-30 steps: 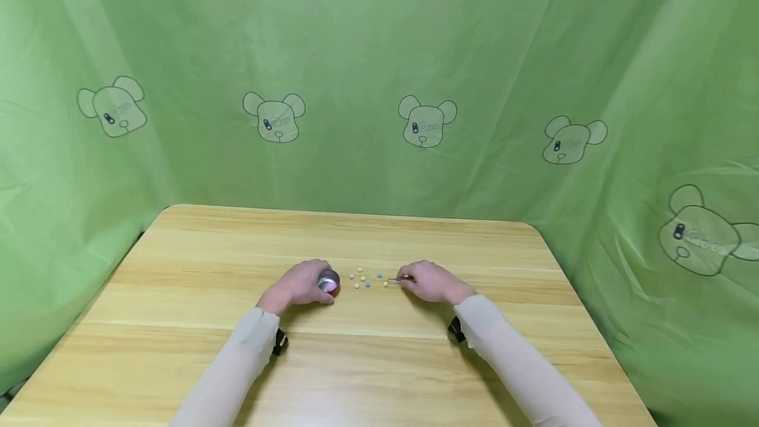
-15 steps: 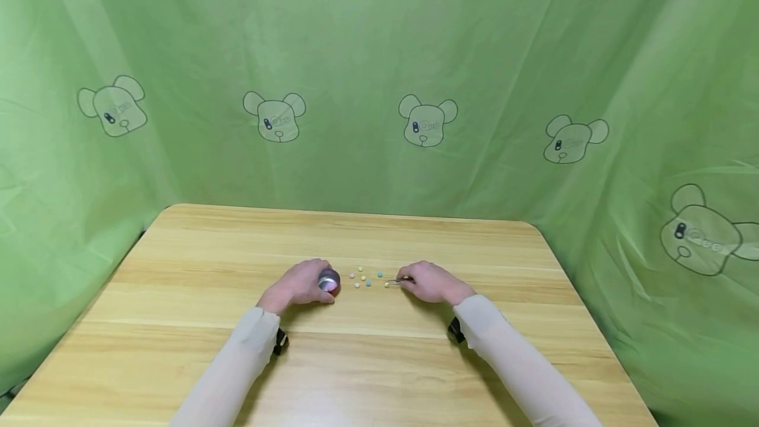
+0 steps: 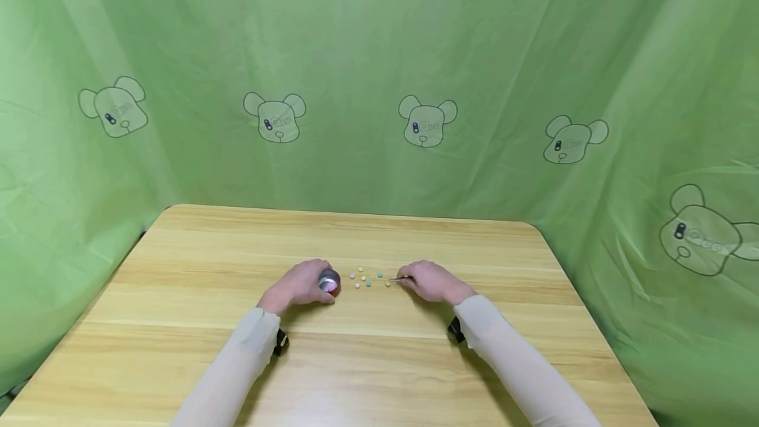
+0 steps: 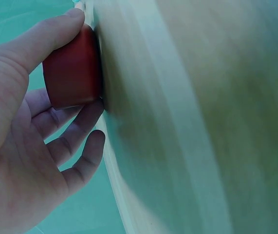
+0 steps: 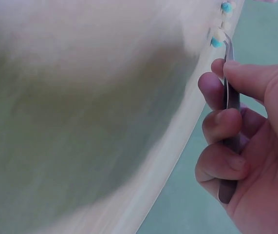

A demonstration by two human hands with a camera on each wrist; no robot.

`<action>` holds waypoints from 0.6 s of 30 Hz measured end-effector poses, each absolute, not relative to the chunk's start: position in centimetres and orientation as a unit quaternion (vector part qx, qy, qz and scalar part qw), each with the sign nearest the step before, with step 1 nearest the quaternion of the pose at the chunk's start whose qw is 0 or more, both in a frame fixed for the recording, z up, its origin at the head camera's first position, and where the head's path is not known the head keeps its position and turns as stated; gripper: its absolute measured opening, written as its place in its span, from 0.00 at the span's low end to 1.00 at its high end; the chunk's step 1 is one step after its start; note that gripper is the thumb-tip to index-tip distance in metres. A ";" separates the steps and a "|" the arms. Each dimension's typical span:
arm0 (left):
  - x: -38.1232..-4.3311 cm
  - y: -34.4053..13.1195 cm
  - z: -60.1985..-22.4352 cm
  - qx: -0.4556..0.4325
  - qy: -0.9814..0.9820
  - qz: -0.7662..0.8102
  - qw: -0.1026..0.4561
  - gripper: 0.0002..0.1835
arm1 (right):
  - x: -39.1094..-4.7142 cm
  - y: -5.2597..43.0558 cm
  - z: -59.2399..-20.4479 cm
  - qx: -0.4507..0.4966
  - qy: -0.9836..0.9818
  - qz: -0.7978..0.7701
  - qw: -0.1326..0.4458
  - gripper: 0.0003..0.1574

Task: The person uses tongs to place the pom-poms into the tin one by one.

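My left hand [image 3: 302,282] grips a small round tin [image 3: 329,281], silvery inside, between thumb and fingers. In the left wrist view the tin's red side [image 4: 74,68] faces the palm, at the tabletop. My right hand [image 3: 435,281] pinches metal tweezers [image 5: 231,100] with a bent tip. Their tip is at a pale yellow bead [image 3: 388,283], seen in the right wrist view as a cream bead [image 5: 219,34] overlapping a blue one [image 5: 216,43]. Between the hands lie several small loose beads, among them a pink bead [image 3: 352,276] and a blue bead [image 3: 368,284].
Both hands work over a wooden table [image 3: 356,361] with rounded far corners. A green curtain [image 3: 350,31] printed with bear heads hangs behind it and along both sides. Dark straps show at both wrists.
The tweezers' prongs, visibly apart earlier, have drawn together at the yellow bead, and that bead has shifted very slightly right. My left hand and the tin stay in place.
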State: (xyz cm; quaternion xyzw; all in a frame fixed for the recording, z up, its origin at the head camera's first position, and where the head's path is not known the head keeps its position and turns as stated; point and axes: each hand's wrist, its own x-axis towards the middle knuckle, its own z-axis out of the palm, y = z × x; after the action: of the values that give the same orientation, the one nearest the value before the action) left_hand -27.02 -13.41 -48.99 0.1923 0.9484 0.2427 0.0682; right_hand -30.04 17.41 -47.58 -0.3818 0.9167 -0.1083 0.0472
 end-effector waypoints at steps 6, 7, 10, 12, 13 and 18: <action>-27.1 -13.4 -49.1 0.193 0.949 0.241 0.060 0.29 | -30.2 17.5 -47.2 -0.380 0.916 -0.123 0.036 0.09; -27.1 -13.4 -49.1 0.193 0.949 0.241 0.060 0.29 | -30.2 17.5 -47.2 -0.380 0.916 -0.126 0.036 0.09; -27.1 -13.4 -49.1 0.194 0.949 0.241 0.061 0.29 | -30.2 17.4 -46.9 -0.381 0.915 -0.130 0.035 0.09; -27.0 -13.4 -49.0 0.193 0.949 0.241 0.062 0.29 | -30.3 17.4 -46.8 -0.382 0.914 -0.130 0.032 0.09; -27.0 -13.4 -49.0 0.193 0.949 0.242 0.062 0.29 | -30.3 17.4 -46.7 -0.381 0.915 -0.131 0.032 0.09; -27.0 -13.5 -49.0 0.191 0.948 0.248 0.065 0.29 | -30.2 17.2 -46.3 -0.383 0.913 -0.135 0.029 0.10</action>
State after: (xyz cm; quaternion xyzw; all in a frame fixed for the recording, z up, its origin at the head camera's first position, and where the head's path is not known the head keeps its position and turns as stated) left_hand -27.01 -13.45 -49.05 0.1910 0.9476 0.2476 0.0653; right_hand -30.25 17.16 -46.32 -0.3830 0.9134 -0.1349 0.0290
